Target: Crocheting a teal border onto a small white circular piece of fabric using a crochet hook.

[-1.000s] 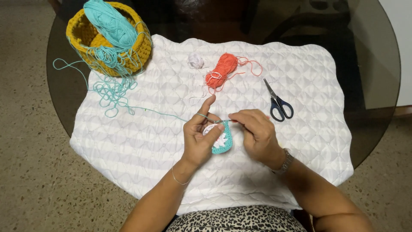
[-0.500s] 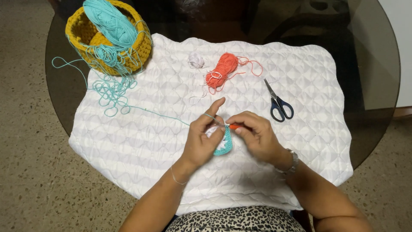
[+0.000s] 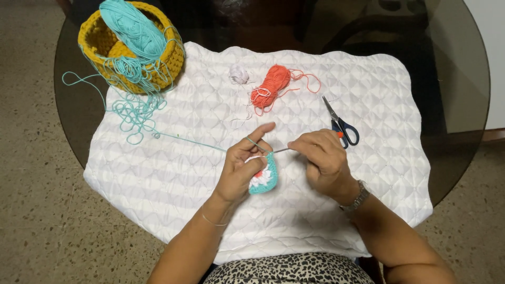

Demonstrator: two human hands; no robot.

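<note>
My left hand (image 3: 243, 167) pinches a small crochet piece (image 3: 264, 178), teal at the rim with white and an orange centre. Teal yarn (image 3: 189, 141) runs over its raised index finger and back to the left. My right hand (image 3: 322, 156) grips a thin metal crochet hook (image 3: 280, 150) whose tip meets the top edge of the piece. Both hands hover over the middle of a white quilted mat (image 3: 173, 179).
A yellow crocheted basket (image 3: 94, 42) with a teal yarn skein (image 3: 134, 31) sits at the far left, loose teal loops (image 3: 134, 110) beside it. An orange yarn ball (image 3: 272, 87), a small white yarn ball (image 3: 239, 74) and blue-handled scissors (image 3: 342, 125) lie beyond my hands. The round glass table (image 3: 463, 100) edges the mat.
My right hand has drawn the hook slightly to the right, away from the piece. My left hand turned the piece so its white and orange face shows more.
</note>
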